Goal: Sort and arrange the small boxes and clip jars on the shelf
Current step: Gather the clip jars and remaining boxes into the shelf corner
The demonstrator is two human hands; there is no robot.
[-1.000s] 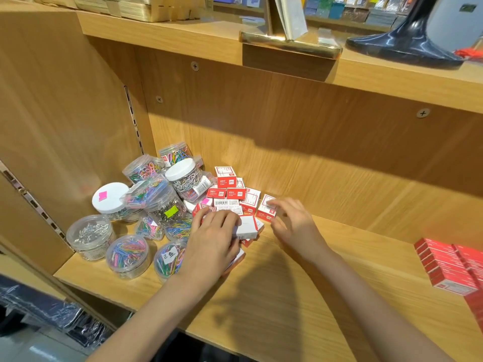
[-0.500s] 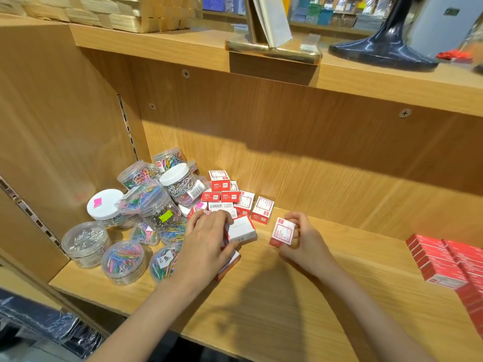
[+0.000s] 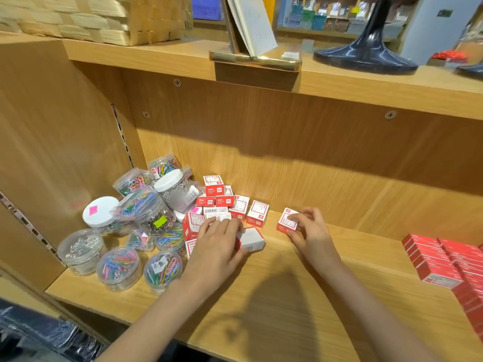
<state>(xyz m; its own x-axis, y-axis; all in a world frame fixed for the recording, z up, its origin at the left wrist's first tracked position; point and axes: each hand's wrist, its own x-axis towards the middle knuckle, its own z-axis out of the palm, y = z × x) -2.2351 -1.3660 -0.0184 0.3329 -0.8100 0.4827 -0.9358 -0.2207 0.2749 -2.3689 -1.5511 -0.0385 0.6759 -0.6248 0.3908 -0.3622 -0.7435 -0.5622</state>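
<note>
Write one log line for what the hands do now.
left hand: holds white box | right hand: pinches red-white box | shelf

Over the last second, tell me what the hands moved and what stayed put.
The right hand took one small red-and-white box from the edge of the pile and carried it right; it now holds it apart from the heap, near the back of the shelf. The left hand kept its hold on a white-sided box at the pile's front. The clip jars and red stacks stayed put.
</note>
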